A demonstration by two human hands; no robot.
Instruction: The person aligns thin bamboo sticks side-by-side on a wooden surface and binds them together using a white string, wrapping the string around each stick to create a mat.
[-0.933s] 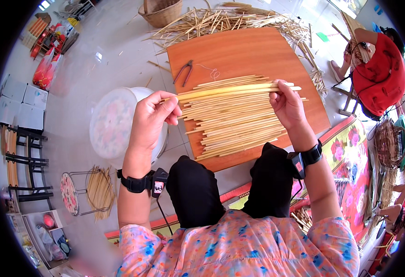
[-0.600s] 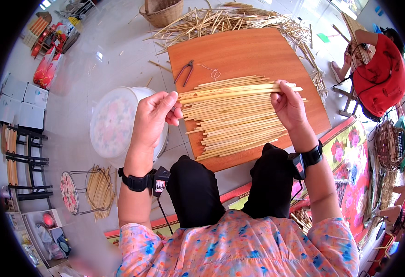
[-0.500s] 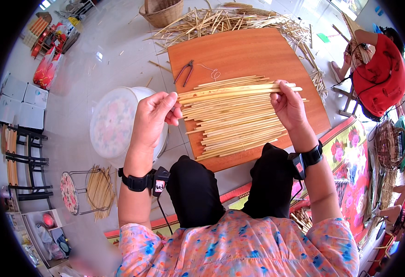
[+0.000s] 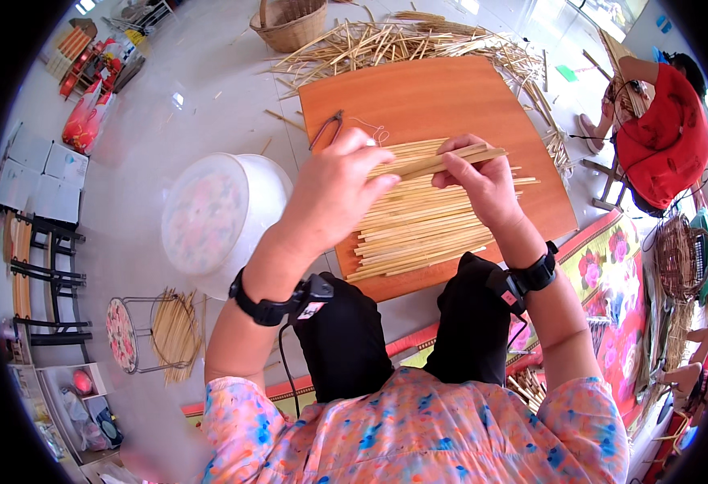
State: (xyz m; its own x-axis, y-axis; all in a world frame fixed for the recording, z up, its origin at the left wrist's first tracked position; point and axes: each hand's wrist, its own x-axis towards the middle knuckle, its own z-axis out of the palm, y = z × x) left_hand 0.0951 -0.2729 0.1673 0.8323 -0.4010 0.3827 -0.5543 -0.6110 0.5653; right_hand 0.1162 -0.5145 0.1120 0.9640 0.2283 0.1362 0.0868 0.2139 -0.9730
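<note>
My right hand (image 4: 480, 184) pinches a small bundle of pale straw-coloured stalks (image 4: 426, 167) between thumb and fingers, with their right ends sticking out past it. My left hand (image 4: 334, 187) is loosely closed round the left part of this bundle, thumb on the near side; the back of the hand hides the stalks' left ends. Beneath both hands, a layer of similar stalks (image 4: 426, 234) lies side by side on the orange-brown wooden table (image 4: 418, 93). Pliers with dark handles (image 4: 326, 131) rest beyond my left hand, beside a thin curled string (image 4: 380, 133).
Loose stalks (image 4: 394, 40) litter the floor past the table, by a wicker basket (image 4: 291, 28). A white round tub (image 4: 233, 210) stands left of the table. A person in red (image 4: 662, 133) sits at the right. A flowered mat (image 4: 588, 278) lies at the near right.
My left hand has moved right and inward along the bundle, now turned with its back showing. The bundle has come inward, tilted, and my right hand has shifted slightly left.
</note>
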